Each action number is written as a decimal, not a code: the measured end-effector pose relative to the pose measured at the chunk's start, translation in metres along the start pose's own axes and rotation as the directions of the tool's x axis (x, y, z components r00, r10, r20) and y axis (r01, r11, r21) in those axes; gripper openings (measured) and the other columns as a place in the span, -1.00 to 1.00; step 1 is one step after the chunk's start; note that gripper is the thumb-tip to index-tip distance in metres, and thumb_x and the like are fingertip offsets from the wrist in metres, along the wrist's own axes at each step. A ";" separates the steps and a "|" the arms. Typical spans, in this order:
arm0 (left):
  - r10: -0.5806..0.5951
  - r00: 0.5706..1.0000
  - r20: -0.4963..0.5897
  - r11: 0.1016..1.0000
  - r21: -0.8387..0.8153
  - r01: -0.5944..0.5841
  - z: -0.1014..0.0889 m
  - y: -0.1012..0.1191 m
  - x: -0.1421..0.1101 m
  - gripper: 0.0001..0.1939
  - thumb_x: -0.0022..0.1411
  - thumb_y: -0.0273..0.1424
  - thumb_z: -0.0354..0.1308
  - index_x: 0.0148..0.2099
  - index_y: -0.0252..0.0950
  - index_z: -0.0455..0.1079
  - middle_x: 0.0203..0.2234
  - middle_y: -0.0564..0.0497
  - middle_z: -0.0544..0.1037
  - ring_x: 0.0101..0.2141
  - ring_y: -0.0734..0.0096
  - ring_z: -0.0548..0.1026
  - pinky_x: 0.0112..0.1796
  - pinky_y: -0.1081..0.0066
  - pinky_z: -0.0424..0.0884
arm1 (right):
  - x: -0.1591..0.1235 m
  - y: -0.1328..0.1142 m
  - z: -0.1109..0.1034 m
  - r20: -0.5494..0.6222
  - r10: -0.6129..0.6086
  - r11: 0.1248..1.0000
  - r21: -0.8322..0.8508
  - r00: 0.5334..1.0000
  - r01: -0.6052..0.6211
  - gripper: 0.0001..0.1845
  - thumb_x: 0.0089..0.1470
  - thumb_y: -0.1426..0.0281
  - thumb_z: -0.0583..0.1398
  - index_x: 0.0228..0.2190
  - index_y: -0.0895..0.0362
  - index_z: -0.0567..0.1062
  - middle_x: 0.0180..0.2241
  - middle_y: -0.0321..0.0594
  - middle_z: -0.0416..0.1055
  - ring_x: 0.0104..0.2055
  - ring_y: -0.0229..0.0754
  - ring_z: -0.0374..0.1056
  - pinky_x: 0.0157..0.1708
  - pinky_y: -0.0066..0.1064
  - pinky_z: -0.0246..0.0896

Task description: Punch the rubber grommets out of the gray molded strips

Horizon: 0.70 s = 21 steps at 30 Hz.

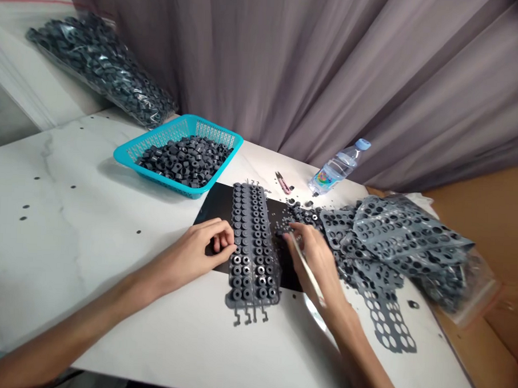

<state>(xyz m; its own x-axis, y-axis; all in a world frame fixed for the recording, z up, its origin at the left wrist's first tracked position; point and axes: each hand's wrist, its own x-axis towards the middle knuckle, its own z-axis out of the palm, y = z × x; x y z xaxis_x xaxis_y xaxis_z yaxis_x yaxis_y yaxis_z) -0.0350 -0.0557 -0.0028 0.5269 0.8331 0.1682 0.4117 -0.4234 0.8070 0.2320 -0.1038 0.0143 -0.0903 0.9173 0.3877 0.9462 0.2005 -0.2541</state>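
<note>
A long dark grey moulded rubber sheet (251,245) with rows of round, holed bushings lies lengthwise over a black mat (218,203). My left hand (209,242) is at its left edge, fingers curled, with thumb and forefinger closed on the rim. My right hand (316,256) is to the right of the sheet, closed around a slim white tool (308,269); its tip is hard to make out. Small loose bits and bushings (303,216) lie scattered just beyond my right hand.
A turquoise basket (176,183) full of loose bushings stands back left, before a filled plastic bag (101,67). Pink-handled thread snips (283,183) and a water bottle (337,169) are at the back. Punched-out rubber sheets (394,234) pile up at right, near another bag (464,294).
</note>
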 end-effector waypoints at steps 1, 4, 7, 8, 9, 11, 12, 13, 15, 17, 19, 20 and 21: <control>0.010 1.000 -0.011 1.000 0.015 -0.010 0.001 0.003 0.000 -0.97 0.33 -0.41 0.16 -0.22 -0.22 0.40 -0.31 0.09 0.46 -0.33 0.44 0.43 -0.26 0.42 0.38 | -0.001 0.000 0.001 0.062 -0.040 0.993 0.117 0.997 0.032 -0.71 0.39 0.18 0.11 -0.01 0.09 0.41 -0.23 -0.12 0.47 -0.28 -0.08 0.38 -0.29 -0.27 0.34; 0.034 0.999 0.009 0.996 0.087 -0.034 0.006 0.007 0.002 -0.96 0.30 -0.42 0.19 -0.19 -0.20 0.44 -0.29 0.10 0.46 -0.30 0.42 0.45 -0.23 0.39 0.38 | -0.001 -0.009 0.008 0.144 -0.259 0.916 0.352 0.955 0.196 -0.79 0.36 0.19 0.17 -0.12 0.05 0.46 -0.28 -0.21 0.49 -0.33 -0.18 0.39 -0.32 -0.38 0.34; 0.022 0.999 0.033 0.990 0.136 -0.026 0.010 0.008 0.004 -0.92 0.27 -0.43 0.21 -0.17 -0.18 0.46 -0.30 0.12 0.46 -0.31 0.42 0.46 -0.25 0.40 0.37 | 0.002 -0.019 0.013 0.104 -0.421 0.864 0.350 0.901 0.363 -0.79 0.37 0.21 0.17 -0.23 0.07 0.48 -0.34 -0.22 0.51 -0.31 -0.17 0.39 -0.29 -0.39 0.32; 0.018 0.999 0.033 0.989 0.147 -0.022 0.010 0.008 0.004 -0.91 0.27 -0.44 0.21 -0.17 -0.18 0.47 -0.29 0.12 0.46 -0.31 0.43 0.46 -0.25 0.40 0.37 | 0.003 -0.021 0.013 0.105 -0.441 0.864 0.321 0.892 0.389 -0.79 0.37 0.21 0.16 -0.24 0.08 0.48 -0.34 -0.21 0.52 -0.30 -0.17 0.39 -0.29 -0.39 0.32; 0.016 1.000 0.027 0.988 0.154 -0.020 0.011 0.007 0.004 -0.90 0.26 -0.45 0.21 -0.16 -0.18 0.47 -0.28 0.13 0.46 -0.31 0.43 0.46 -0.26 0.40 0.37 | 0.004 -0.022 0.013 0.115 -0.450 0.868 0.292 0.886 0.403 -0.78 0.38 0.22 0.16 -0.24 0.08 0.49 -0.35 -0.20 0.52 -0.29 -0.17 0.39 -0.28 -0.39 0.32; 0.018 1.000 0.020 0.988 0.156 -0.021 0.011 0.006 0.005 -0.89 0.26 -0.45 0.21 -0.16 -0.17 0.48 -0.27 0.14 0.47 -0.32 0.44 0.46 -0.26 0.41 0.37 | 0.005 -0.022 0.012 0.128 -0.455 0.875 0.250 0.881 0.415 -0.77 0.38 0.22 0.16 -0.25 0.10 0.49 -0.34 -0.20 0.53 -0.29 -0.17 0.38 -0.27 -0.40 0.31; 0.019 1.000 0.019 0.988 0.151 -0.021 0.011 0.005 0.005 -0.89 0.26 -0.45 0.21 -0.16 -0.17 0.48 -0.27 0.14 0.47 -0.33 0.45 0.46 -0.26 0.42 0.37 | 0.005 -0.021 0.012 0.124 -0.460 0.874 0.237 0.879 0.424 -0.77 0.38 0.23 0.16 -0.26 0.10 0.49 -0.34 -0.21 0.53 -0.30 -0.17 0.38 -0.27 -0.40 0.31; 0.020 1.000 0.020 0.990 0.142 -0.022 0.011 0.004 0.005 -0.89 0.26 -0.44 0.22 -0.16 -0.17 0.49 -0.27 0.14 0.47 -0.33 0.45 0.46 -0.26 0.42 0.37 | 0.005 -0.020 0.013 0.115 -0.466 0.872 0.224 0.877 0.434 -0.77 0.38 0.23 0.16 -0.26 0.11 0.49 -0.34 -0.21 0.53 -0.31 -0.18 0.37 -0.27 -0.40 0.30; 0.017 0.999 0.027 0.992 0.123 -0.020 0.012 0.002 0.006 -0.90 0.26 -0.43 0.23 -0.16 -0.17 0.50 -0.28 0.14 0.47 -0.33 0.44 0.46 -0.27 0.42 0.38 | 0.003 -0.019 0.016 0.091 -0.483 0.868 0.182 0.871 0.462 -0.78 0.38 0.25 0.16 -0.21 0.12 0.50 -0.34 -0.21 0.53 -0.31 -0.17 0.37 -0.27 -0.40 0.30; 0.011 0.999 0.033 0.994 0.111 -0.015 0.013 0.001 0.006 -0.90 0.25 -0.40 0.25 -0.16 -0.17 0.50 -0.28 0.13 0.48 -0.33 0.43 0.47 -0.26 0.42 0.38 | 0.001 -0.020 0.021 0.064 -0.505 0.862 0.093 0.861 0.499 -0.80 0.40 0.29 0.14 -0.14 0.14 0.50 -0.34 -0.20 0.52 -0.31 -0.16 0.36 -0.25 -0.37 0.30; 0.004 0.999 0.038 0.995 0.100 -0.008 0.013 0.000 0.007 -0.90 0.25 -0.38 0.27 -0.16 -0.17 0.51 -0.29 0.13 0.48 -0.32 0.42 0.47 -0.25 0.41 0.38 | -0.002 -0.025 0.027 0.051 -0.511 0.859 -0.018 0.858 0.512 -0.80 0.41 0.32 0.12 -0.12 0.15 0.50 -0.34 -0.18 0.51 -0.30 -0.12 0.35 -0.22 -0.32 0.30; 0.000 0.999 0.038 0.995 0.097 -0.004 0.014 0.000 0.007 -0.89 0.24 -0.38 0.27 -0.15 -0.17 0.51 -0.29 0.12 0.48 -0.31 0.41 0.48 -0.24 0.40 0.39 | -0.003 -0.029 0.030 0.046 -0.498 0.863 -0.066 0.866 0.500 -0.81 0.41 0.33 0.12 -0.13 0.16 0.50 -0.34 -0.16 0.50 -0.28 -0.09 0.35 -0.21 -0.29 0.30; -0.005 0.999 0.038 0.996 0.095 0.001 0.014 0.000 0.007 -0.89 0.25 -0.39 0.26 -0.15 -0.17 0.50 -0.29 0.12 0.48 -0.30 0.40 0.48 -0.23 0.40 0.39 | -0.005 -0.033 0.032 0.042 -0.479 0.871 -0.099 0.877 0.481 -0.81 0.41 0.34 0.12 -0.13 0.17 0.49 -0.33 -0.14 0.49 -0.27 -0.07 0.34 -0.20 -0.27 0.30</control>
<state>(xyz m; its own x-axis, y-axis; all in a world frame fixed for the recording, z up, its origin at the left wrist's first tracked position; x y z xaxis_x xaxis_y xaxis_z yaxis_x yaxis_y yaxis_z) -0.0212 -0.0553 -0.0093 0.5525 0.8212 0.1428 0.4809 -0.4540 0.7500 0.1915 -0.1036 -0.0073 -0.5457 0.7224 0.4247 0.8114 0.5821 0.0526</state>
